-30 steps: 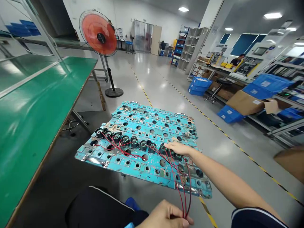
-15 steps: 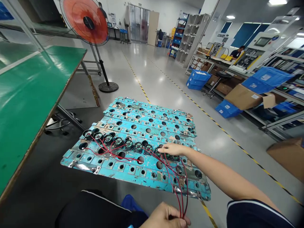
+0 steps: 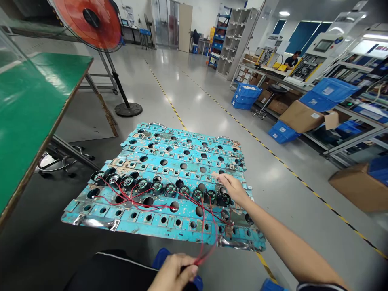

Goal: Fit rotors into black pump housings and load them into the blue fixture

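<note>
A worn turquoise fixture plate full of round holes lies in front of me. A row of small black round parts sits in its holes, each with thin red wires trailing over the plate. My right hand reaches over the plate's right side, fingers spread, resting just beyond the last parts in the row. My left hand is at the bottom edge of the view, pinching the gathered ends of several red wires.
A green-topped bench runs along the left. A red floor fan stands behind the plate. Blue crates, cardboard boxes and shelving line the right side. A person sits at a far bench.
My right hand lifted off the black parts and shifted slightly beyond them. My left hand moved left with the wire ends. The view tilted downward and right.
</note>
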`<state>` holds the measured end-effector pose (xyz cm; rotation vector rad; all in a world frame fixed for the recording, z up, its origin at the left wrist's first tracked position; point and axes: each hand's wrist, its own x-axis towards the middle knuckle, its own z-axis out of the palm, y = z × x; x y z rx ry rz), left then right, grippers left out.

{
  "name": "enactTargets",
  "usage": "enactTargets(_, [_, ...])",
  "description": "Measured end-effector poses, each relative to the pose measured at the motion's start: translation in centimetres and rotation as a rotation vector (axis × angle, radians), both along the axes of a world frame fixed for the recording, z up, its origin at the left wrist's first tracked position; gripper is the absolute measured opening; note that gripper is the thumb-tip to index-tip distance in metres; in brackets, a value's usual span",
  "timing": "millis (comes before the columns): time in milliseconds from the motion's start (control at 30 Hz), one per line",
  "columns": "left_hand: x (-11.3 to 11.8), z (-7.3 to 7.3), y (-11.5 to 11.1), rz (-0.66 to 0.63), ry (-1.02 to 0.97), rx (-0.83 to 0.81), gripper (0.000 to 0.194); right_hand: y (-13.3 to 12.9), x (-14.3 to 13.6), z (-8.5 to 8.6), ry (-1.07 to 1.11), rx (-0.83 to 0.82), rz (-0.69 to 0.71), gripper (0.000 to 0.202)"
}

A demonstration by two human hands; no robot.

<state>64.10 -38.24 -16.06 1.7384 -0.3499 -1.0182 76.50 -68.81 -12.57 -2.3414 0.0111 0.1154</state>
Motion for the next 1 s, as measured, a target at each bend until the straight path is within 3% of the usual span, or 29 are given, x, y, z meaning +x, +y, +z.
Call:
enactTargets(133, [4.4,0.5,5.1,0.03,-0.396,0.235,0.037,0.3,-6.4,1.1,-0.276,0.011,-0.162,0.028])
enactTargets(200, [6.8,0.5,6.6,-0.006,-0.606,0.332,0.035,1.8,-9.3,0.7,-0.395,0.028,-0.106,0.012])
enactTargets(267, [8.9,0.5,7.2,-0.026,-0.763,0.391,0.033,4.0,-11.3,-0.1,-0.407,0.067,0.03,0.004])
enactTargets(333, [10.5,0.6,7.1,-0.034,-0.888,0.464,0.031,6.7,-12.4,-0.9,-0.337,0.125,0.14,0.011])
enactTargets(467, [12.4,0.8,6.2,-0.12,-1.088,0.666,0.033,12.1,-12.1,-2.2,-0.172,0.262,0.217,0.028])
enactTargets(633, [12.7,0.1,6.4,-0.148,-1.053,0.701,0.039,15.2,-9.5,-3.4,-0.13,0.376,0.171,0.044])
enactTargets(833, [10.1,-0.4,7.4,-0.056,-1.105,0.604,0.039,14.4,-8.7,-4.4,-0.056,0.332,0.046,0.038])
enactTargets(1000, [8.4,-1.4,5.8,-0.078,-1.181,0.524,0.035,13.9,-9.6,-4.3,-0.061,0.315,0.08,0.035])
